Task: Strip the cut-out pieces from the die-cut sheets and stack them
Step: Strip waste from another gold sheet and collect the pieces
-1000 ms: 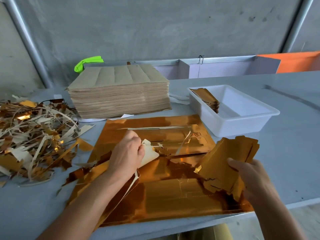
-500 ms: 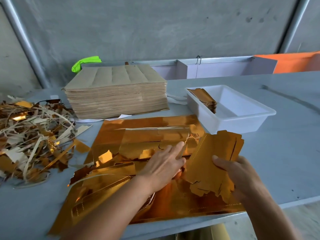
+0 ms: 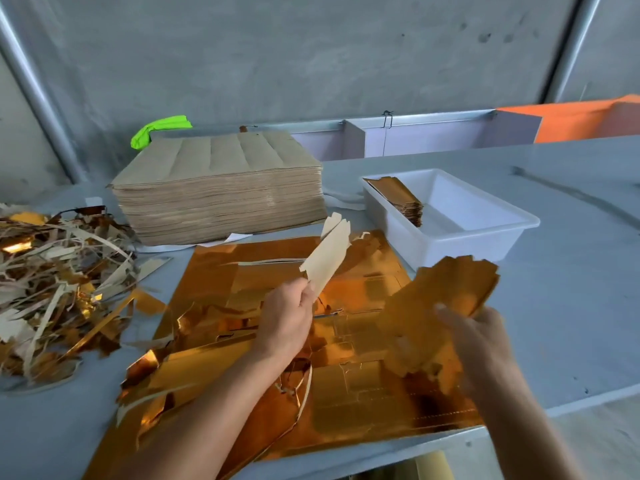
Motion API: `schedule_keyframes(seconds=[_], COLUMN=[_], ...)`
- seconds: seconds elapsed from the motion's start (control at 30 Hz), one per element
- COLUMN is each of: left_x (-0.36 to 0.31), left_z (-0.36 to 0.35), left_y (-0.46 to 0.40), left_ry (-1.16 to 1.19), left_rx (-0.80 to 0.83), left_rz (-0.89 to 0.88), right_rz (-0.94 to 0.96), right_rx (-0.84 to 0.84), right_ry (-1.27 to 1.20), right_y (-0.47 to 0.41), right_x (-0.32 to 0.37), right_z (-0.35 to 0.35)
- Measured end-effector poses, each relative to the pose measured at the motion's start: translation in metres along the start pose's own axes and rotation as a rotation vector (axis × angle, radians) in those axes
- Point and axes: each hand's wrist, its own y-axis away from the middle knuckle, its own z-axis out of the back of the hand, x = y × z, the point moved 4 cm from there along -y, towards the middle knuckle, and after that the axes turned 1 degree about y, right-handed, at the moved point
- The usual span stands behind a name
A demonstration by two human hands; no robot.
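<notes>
**Two hands, one freed piece to join the bundle**

Two hands are busy above the shiny gold die-cut sheet (image 3: 346, 393) that lies flat on the grey table (image 3: 571, 271). The left hand (image 3: 287, 323) pinches the lower end of a long narrow cut-out piece (image 3: 327, 258), which shows its pale beige back side. The thumb and the fingers are closed on this end, and the piece is lifted free of the sheet. Its long axis goes up and away from the fingers, tilted a little to the right, toward the white plastic tray (image 3: 512, 237).

The right hand (image 3: 485, 344) is blurred, but its fingers are curled around a bundle of gold cut-out pieces (image 3: 446, 306), held fanned out just to the right of the lifted piece. The bundle is near the piece but does not touch it. I judge that the next move is to bring the pale piece to the right and lay it on the bundle, so the left hand must turn the piece until its long axis agrees with the bundle.

Inside the tray, at its left wall, a small stack of finished gold pieces (image 3: 398, 199) already stands. Behind the sheet is a tall pile of brown paper sheets (image 3: 221, 188), and at the far left lies a heap of gold and beige waste strips (image 3: 52, 282).
</notes>
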Motion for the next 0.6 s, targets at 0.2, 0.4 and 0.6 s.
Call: schedule_keyframes(seconds=[0.2,0.4,0.6], left_x=[-0.03,-0.035,-0.029], left_z=[-0.007,-0.013,-0.015], left_y=[0.021,0.031,0.036], left_ry=[-0.052,-0.267,-0.324], left_rx=[-0.015,0.108,0.15], left_rz=[-0.34,-0.582,-0.655], right_rz=[0.049,-0.078,-0.034], right_rx=[0.055,0.197,0.214], right_ry=[0.049,-0.243,-0.193], right_y=[-0.008,-0.004,-0.002], right_x=[0.003,0.003,-0.009], right_z=[-0.057,-0.071,-0.071])
